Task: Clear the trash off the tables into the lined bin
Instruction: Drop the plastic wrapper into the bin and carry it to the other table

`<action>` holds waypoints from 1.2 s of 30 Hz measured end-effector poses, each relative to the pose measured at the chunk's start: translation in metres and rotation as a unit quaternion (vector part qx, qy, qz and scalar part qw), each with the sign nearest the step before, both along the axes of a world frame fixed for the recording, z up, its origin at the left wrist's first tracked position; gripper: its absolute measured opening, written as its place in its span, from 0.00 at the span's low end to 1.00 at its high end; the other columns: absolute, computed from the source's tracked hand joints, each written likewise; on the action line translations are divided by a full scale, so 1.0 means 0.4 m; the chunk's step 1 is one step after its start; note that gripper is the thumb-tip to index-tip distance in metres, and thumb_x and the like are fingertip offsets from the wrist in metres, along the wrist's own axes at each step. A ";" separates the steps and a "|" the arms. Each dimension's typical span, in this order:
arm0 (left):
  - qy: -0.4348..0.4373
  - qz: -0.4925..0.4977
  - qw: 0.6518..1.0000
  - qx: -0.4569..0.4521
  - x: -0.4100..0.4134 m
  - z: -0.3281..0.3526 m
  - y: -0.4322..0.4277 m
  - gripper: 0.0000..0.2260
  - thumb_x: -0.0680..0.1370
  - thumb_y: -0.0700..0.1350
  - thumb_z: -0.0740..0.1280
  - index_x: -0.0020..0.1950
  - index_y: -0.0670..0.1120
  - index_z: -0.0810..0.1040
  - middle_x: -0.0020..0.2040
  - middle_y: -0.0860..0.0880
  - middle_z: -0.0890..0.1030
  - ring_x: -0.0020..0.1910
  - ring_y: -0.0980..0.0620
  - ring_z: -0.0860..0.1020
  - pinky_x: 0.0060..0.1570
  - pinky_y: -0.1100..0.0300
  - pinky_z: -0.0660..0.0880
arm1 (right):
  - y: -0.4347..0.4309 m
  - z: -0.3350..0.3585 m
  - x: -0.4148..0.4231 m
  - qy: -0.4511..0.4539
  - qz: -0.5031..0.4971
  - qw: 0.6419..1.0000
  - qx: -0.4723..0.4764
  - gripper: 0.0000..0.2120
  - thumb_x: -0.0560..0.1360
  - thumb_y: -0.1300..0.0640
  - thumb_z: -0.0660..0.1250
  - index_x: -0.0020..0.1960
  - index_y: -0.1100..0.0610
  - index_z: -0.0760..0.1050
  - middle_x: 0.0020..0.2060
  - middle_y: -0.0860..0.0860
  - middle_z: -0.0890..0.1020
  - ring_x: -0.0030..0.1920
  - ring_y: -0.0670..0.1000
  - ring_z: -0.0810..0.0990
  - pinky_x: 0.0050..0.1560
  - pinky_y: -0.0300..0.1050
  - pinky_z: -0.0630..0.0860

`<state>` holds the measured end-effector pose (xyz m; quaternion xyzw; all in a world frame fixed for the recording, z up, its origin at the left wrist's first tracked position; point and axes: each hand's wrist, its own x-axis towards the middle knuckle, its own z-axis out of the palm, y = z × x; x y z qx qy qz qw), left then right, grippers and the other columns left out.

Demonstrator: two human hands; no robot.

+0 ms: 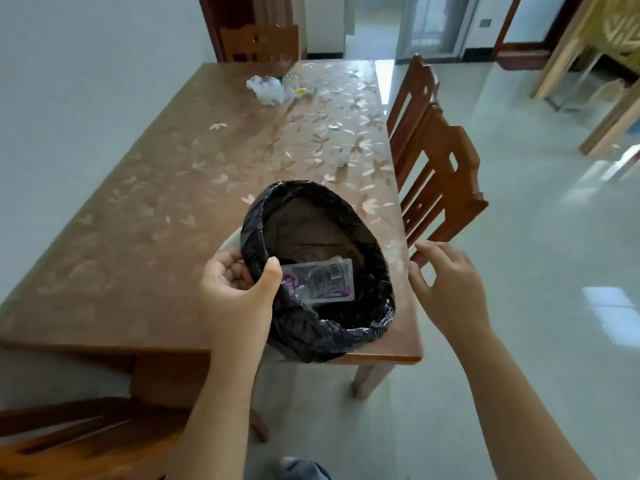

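A small bin [313, 327] lined with a black plastic bag is held over the near right corner of the table [156, 216]. My left hand [239, 296] grips its left rim, thumb inside the liner. A clear plastic wrapper with a barcode [320, 280] lies inside the bin. My right hand [446, 289] hovers just right of the bin, fingers spread, holding nothing. At the table's far end lies a pile of white plastic trash [270, 88]. A small clear scrap [343, 160] sits near the right edge.
The table has a glossy floral cover and stands against the left wall. Two wooden chairs [440, 174] line its right side, another chair [259, 43] is at the far end, and one [86, 441] is at the near left. Tiled floor lies to the right.
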<state>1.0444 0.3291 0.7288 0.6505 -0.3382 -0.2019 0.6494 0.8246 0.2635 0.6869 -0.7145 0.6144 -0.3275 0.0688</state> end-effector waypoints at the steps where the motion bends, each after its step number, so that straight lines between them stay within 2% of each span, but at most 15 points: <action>1: 0.001 -0.010 1.000 0.004 -0.049 0.004 -0.005 0.11 0.68 0.44 0.72 0.43 0.55 0.73 0.38 0.53 0.78 0.32 0.65 0.76 0.32 0.73 0.71 | 0.016 -0.002 -0.056 -0.001 -0.013 1.000 0.001 0.14 0.71 0.60 0.68 0.55 0.61 0.76 0.51 0.59 0.81 0.52 0.60 0.77 0.52 0.55 0.75; 10: 0.068 -0.130 0.988 0.040 -0.488 0.010 -0.043 0.08 0.67 0.44 0.72 0.43 0.49 0.77 0.35 0.53 0.80 0.32 0.59 0.79 0.34 0.67 0.75 | 0.108 0.002 -0.510 -0.010 -0.133 0.991 0.002 0.12 0.71 0.62 0.68 0.54 0.63 0.77 0.50 0.60 0.81 0.50 0.62 0.77 0.51 0.56 0.74; 14: 0.081 -0.179 0.978 0.072 -0.663 -0.014 -0.074 0.10 0.67 0.45 0.72 0.45 0.47 0.77 0.37 0.51 0.81 0.34 0.56 0.79 0.33 0.67 0.75 | 0.142 -0.007 -0.684 -0.018 -0.192 0.981 0.010 0.12 0.71 0.61 0.67 0.54 0.63 0.76 0.51 0.60 0.81 0.52 0.61 0.76 0.53 0.56 0.74; 20: 0.038 -0.247 0.963 0.104 -0.862 -0.059 -0.157 0.14 0.68 0.45 0.73 0.51 0.44 0.77 0.39 0.50 0.81 0.36 0.54 0.79 0.35 0.67 0.76 | 0.151 -0.039 -0.872 -0.016 -0.266 0.963 0.040 0.13 0.71 0.61 0.67 0.55 0.62 0.76 0.53 0.59 0.81 0.52 0.61 0.76 0.53 0.56 0.73; 22: 0.018 -0.266 0.957 0.114 -0.923 -0.072 -0.208 0.13 0.68 0.45 0.73 0.50 0.45 0.77 0.38 0.51 0.80 0.36 0.55 0.78 0.32 0.71 0.74 | 0.130 -0.050 -0.916 -0.013 -0.279 0.959 0.051 0.13 0.71 0.61 0.67 0.55 0.62 0.76 0.52 0.59 0.81 0.52 0.61 0.76 0.54 0.56 0.73; 27: 0.027 -0.317 0.939 0.134 -1.072 -0.118 -0.383 0.10 0.67 0.44 0.73 0.42 0.54 0.74 0.37 0.52 0.79 0.35 0.56 0.77 0.31 0.72 0.73 | -0.006 -0.061 -1.028 0.011 -0.294 0.954 0.057 0.13 0.71 0.61 0.68 0.54 0.61 0.76 0.50 0.59 0.82 0.50 0.61 0.77 0.52 0.52 0.74; 33: 0.056 -0.339 0.928 0.147 -1.200 -0.137 -0.680 0.09 0.67 0.43 0.74 0.39 0.53 0.74 0.34 0.52 0.77 0.33 0.56 0.74 0.36 0.64 0.76 | -0.308 -0.029 -1.137 0.027 -0.281 0.956 0.082 0.13 0.72 0.60 0.66 0.56 0.61 0.76 0.52 0.58 0.81 0.54 0.60 0.76 0.54 0.53 0.73; 36: 0.040 -0.336 0.933 0.125 -1.247 -0.119 -0.823 0.10 0.66 0.45 0.74 0.38 0.55 0.74 0.32 0.54 0.75 0.30 0.59 0.73 0.35 0.64 0.75 | -0.456 -0.001 -1.170 0.034 -0.264 0.961 0.078 0.13 0.72 0.59 0.66 0.56 0.60 0.75 0.53 0.58 0.81 0.55 0.59 0.76 0.54 0.53 0.73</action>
